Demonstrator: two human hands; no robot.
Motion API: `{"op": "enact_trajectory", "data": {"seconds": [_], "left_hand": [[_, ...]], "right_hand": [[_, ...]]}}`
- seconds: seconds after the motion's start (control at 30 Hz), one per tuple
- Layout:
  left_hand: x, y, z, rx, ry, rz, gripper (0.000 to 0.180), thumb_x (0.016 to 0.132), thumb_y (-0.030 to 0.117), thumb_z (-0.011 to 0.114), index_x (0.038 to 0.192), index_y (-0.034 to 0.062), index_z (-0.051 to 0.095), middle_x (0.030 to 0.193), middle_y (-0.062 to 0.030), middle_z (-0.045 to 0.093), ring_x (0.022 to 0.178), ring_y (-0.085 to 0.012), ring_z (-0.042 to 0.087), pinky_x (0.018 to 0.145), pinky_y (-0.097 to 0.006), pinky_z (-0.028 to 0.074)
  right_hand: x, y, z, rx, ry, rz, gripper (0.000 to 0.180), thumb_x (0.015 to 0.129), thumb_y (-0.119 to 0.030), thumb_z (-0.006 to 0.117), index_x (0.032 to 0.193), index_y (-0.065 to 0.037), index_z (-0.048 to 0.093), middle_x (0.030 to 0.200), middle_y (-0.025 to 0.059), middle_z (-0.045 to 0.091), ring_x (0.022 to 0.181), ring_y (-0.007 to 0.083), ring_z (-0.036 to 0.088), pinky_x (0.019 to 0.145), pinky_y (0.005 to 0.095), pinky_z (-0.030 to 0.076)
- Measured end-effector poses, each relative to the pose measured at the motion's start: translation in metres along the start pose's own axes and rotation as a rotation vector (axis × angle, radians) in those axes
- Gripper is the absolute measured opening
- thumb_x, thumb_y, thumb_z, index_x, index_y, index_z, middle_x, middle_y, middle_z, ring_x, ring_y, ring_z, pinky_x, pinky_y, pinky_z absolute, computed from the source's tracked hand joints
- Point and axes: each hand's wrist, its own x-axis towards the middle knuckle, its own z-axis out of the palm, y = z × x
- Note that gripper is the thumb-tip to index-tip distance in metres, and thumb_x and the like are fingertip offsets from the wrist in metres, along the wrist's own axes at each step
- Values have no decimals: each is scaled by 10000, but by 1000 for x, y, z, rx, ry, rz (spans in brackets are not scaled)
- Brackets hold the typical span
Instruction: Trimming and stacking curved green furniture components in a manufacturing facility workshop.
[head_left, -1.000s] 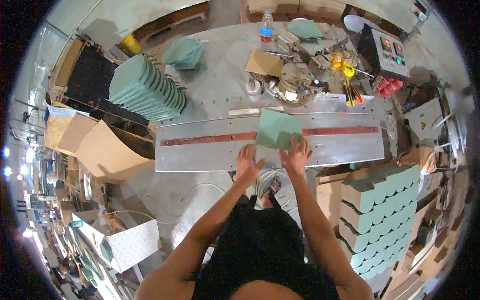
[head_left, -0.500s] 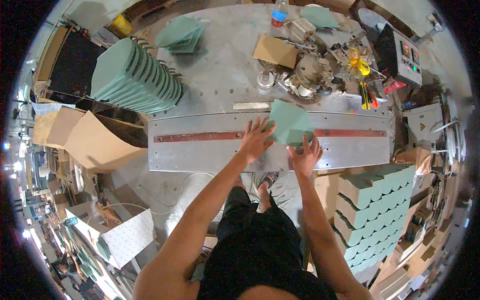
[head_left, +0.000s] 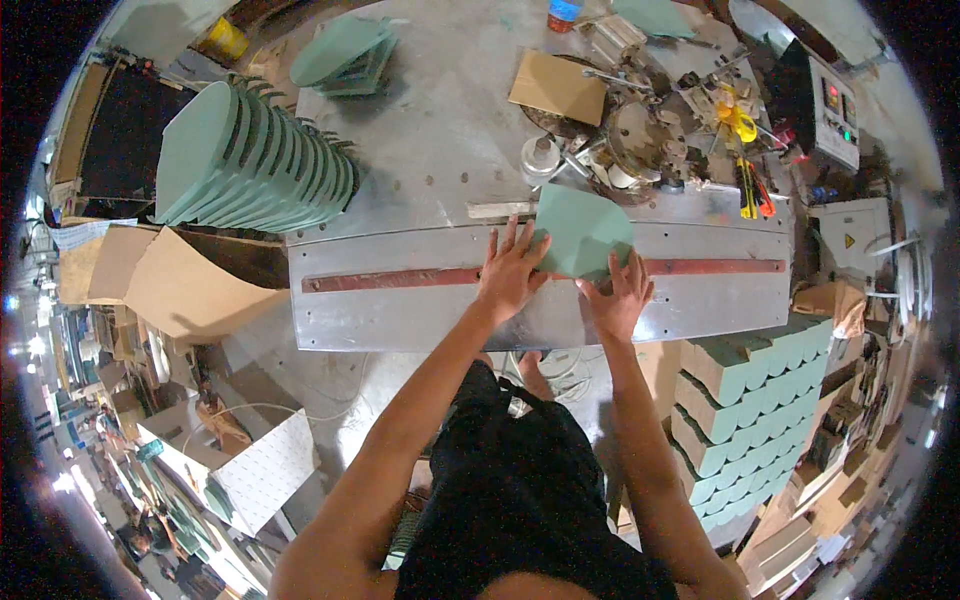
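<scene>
A thin pale green sheet (head_left: 583, 232) with a rounded side lies on the metal work plate, over the red strip (head_left: 390, 279) that runs along it. My left hand (head_left: 510, 272) rests at the sheet's left edge with its fingers stretched out and spread, the fingertips pointing away from me. At the lower right edge, my right hand (head_left: 617, 297) touches the sheet with thumb and fingers apart. Neither hand is wrapped around it. Just beyond the sheet's left corner a short pale metal bar (head_left: 502, 210) lies flat.
Stacked green curved pieces (head_left: 250, 160) stand at the far left, with more green pieces (head_left: 345, 60) behind. Machine parts (head_left: 635, 140), a brown board (head_left: 557, 88) and yellow-handled tools (head_left: 738, 120) crowd the far right. Green-edged stacks (head_left: 755, 420) rise at right; an open carton (head_left: 190, 285) is left.
The green sheet has turned slightly between my hands, which stay at its edges. The head view has shifted a little.
</scene>
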Motion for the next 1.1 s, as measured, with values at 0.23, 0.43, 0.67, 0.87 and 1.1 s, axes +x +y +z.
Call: {"op": "enact_trajectory", "data": {"seconds": [0.23, 0.43, 0.67, 0.87, 1.1], "left_hand": [[-16, -12, -10, 34, 15, -128, 585, 790, 321, 640, 1323, 158, 461, 1457, -153, 290, 1367, -390, 197, 1076, -593, 160], [-30, -28, -20, 3, 38, -157, 623, 768, 336, 676, 1326, 150, 469, 1480, -186, 231, 1367, -425, 176, 1068, -604, 155], [-45, -40, -32, -47, 61, -235, 690, 742, 393, 692, 1319, 85, 472, 1461, -255, 227, 1364, -444, 164, 1081, -579, 138], [-53, -25, -39, -156, 120, -331, 740, 721, 432, 679, 1289, 5, 471, 1397, -348, 251, 1336, -483, 193, 1074, -572, 157], [-69, -3, -40, -455, 138, -379, 787, 764, 475, 617, 1239, -126, 434, 1347, -410, 266, 1309, -529, 194, 1079, -546, 164]], "right_hand": [[13, -16, 11, -53, -60, -124, 706, 621, -545, 731, 1193, -156, 592, 1367, 147, 418, 1290, 367, 341, 1006, 672, 183], [18, -34, 22, -65, -86, -226, 684, 618, -462, 762, 1207, -176, 563, 1377, 148, 391, 1301, 357, 334, 997, 681, 185], [31, -65, 11, -12, -297, -278, 630, 692, -444, 720, 1228, -155, 558, 1421, 149, 330, 1336, 336, 282, 1020, 693, 118], [55, -82, 3, -17, -353, -413, 598, 737, -373, 691, 1243, -96, 534, 1437, 162, 298, 1352, 355, 245, 1026, 684, 119], [9, -136, 48, -131, -294, -330, 644, 752, -286, 656, 1274, 17, 432, 1388, 274, 317, 1313, 422, 280, 1070, 571, 198]]}}
